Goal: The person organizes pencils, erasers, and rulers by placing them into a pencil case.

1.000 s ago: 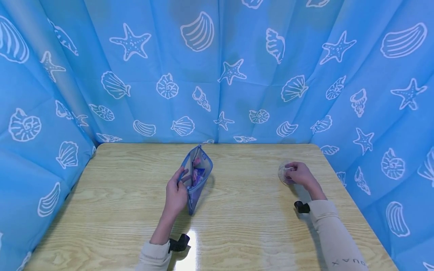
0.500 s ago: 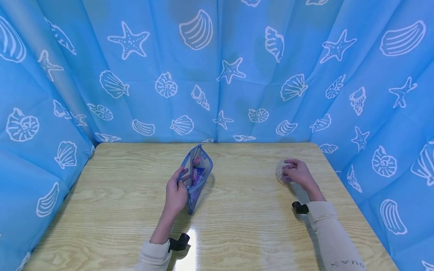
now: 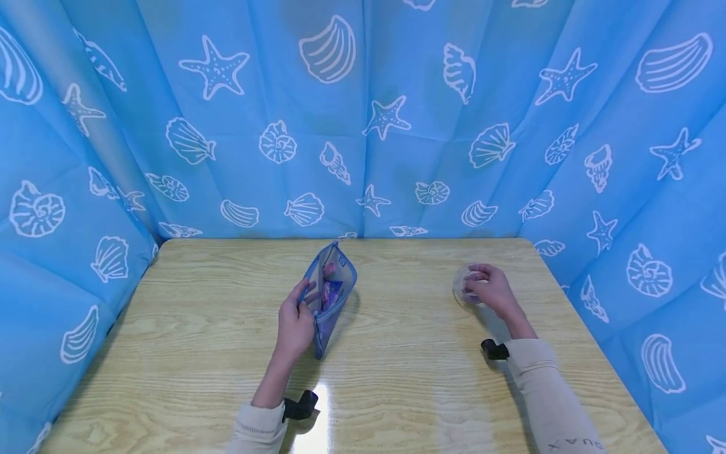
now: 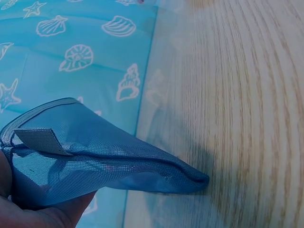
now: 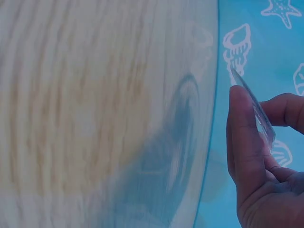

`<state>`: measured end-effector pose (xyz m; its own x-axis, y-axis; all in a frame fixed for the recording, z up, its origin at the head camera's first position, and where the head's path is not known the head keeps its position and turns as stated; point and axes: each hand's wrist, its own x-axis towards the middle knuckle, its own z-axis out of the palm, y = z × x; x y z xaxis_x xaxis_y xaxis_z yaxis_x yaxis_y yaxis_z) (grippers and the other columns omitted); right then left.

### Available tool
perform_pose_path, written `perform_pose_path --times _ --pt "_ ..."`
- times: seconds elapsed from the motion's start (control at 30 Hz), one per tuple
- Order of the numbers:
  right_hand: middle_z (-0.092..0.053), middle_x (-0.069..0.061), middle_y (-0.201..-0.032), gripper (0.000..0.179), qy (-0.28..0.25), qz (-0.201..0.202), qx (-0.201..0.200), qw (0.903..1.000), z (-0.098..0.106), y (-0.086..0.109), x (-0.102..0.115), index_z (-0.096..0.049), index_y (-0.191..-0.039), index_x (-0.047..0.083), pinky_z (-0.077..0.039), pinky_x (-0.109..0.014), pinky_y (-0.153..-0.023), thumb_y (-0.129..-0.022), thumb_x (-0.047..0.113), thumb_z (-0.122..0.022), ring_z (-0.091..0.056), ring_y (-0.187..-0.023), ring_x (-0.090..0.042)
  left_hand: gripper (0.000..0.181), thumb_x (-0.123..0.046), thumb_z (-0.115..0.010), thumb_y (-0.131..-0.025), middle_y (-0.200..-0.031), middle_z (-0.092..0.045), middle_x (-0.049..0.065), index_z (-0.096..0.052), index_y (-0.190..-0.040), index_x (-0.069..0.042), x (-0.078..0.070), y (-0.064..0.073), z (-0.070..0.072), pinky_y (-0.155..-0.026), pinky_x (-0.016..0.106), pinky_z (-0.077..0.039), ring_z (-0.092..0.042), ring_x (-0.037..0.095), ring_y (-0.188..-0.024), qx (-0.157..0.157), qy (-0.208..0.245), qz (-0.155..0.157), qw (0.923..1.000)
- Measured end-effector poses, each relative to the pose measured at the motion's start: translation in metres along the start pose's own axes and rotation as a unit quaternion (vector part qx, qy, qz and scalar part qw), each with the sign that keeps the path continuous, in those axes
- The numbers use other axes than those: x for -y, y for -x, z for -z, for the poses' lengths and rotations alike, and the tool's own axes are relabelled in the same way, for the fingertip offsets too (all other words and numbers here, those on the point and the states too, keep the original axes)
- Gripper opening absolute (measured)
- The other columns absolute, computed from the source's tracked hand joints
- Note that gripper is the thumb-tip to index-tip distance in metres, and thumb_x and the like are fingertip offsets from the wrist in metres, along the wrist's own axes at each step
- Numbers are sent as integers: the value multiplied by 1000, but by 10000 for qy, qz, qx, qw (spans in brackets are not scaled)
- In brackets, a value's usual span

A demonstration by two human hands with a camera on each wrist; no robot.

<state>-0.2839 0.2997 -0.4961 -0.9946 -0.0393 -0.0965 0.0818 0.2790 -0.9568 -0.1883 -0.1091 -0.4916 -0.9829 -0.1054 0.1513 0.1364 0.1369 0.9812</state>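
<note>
In the head view my left hand (image 3: 295, 328) grips the near left side of a blue mesh zip pouch (image 3: 327, 329), whose mouth gapes upward. Inside the pouch lie a shiny purple packet (image 3: 332, 291) and a pink item (image 3: 329, 270), too small to make out. The left wrist view shows the pouch's mesh side (image 4: 128, 161) and a fabric tab (image 4: 42, 141) near the thumb. To the right, my right hand (image 3: 491, 289) pinches a thin clear round piece (image 3: 460, 285). It appears nearly edge-on between thumb and fingers in the right wrist view, its exact kind unclear.
Both hands work over a wood-grain table (image 3: 397, 353). A blue curtain (image 3: 363, 157) with white shells and starfish encloses its back and sides. A bright light reflection lies near the front, beside the left wrist's black camera (image 3: 300, 405).
My right hand has shifted slightly left, and the clear round piece has moved along with it. The left hand and the pouch have stayed almost still.
</note>
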Motion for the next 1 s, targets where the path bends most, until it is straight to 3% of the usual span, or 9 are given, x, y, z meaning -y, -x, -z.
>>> perform_pose_path --times 0.23,0.73,1.0 --pt "-60 -7 -99 54 85 -25 -9 10000 -12 -1 3 -38 -143 -17 -65 -26 -70 -94 -5 -55 -68 -75 -7 54 10 -26 -99 -148 -49 29 -32 -152 12 -2 1 1 -84 29 -56 -55 45 -131 5 -15 -72 10000" --pt "-59 -16 -107 51 172 -88 205 9996 -45 -3 8 -42 -141 -12 -65 -29 -70 -94 -1 -58 -68 -78 -11 54 9 -26 -99 -150 -48 27 -31 -153 10 -3 1 2 -84 24 -55 -55 43 -132 19 11 -22 10000" --pt "-59 -18 -110 50 288 1 335 9990 -66 -3 9 -45 -142 -10 -65 -31 -71 -95 2 -59 -68 -79 -13 54 10 -26 -99 -149 -47 29 -31 -153 11 -4 3 3 -75 19 -52 -54 45 -132 51 31 -51 10000"
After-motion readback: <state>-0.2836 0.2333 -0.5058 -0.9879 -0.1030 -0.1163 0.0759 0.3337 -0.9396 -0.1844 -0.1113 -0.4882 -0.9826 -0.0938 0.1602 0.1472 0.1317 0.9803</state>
